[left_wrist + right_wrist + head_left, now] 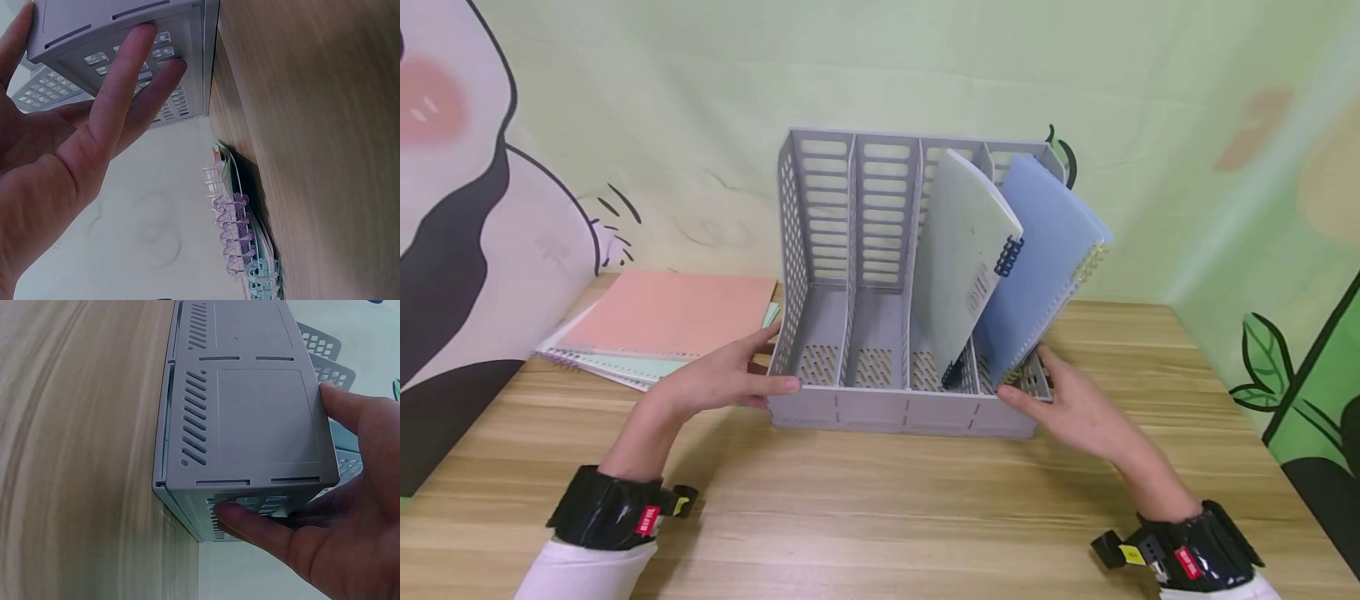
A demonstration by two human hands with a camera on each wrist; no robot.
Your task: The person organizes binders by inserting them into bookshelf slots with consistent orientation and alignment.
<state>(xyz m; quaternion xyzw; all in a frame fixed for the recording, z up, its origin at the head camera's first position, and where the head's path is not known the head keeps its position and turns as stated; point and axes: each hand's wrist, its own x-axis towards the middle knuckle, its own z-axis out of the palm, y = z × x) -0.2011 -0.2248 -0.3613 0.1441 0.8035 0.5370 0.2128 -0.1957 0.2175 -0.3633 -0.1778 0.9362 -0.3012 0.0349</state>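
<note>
A grey file rack (872,410) with several upright compartments stands on the table, its openings facing me. My left hand (715,379) holds its front left corner, thumb over the low front lip and fingers along the perforated side (164,53). At the opposite corner my right hand (1078,408) grips likewise, thumb on the lip, fingers against the side wall in the right wrist view. A pale grey-green spiral notebook (958,242) leans in the third compartment from the left. In the rightmost one a blue spiral notebook (1045,242) tilts to the right. The two left compartments hold nothing.
Left of the rack lies a loose stack of spiral notebooks, a pink one (677,308) on top and a mint one (640,365) below. Behind the wooden table (865,517) hangs a green printed cloth (925,67).
</note>
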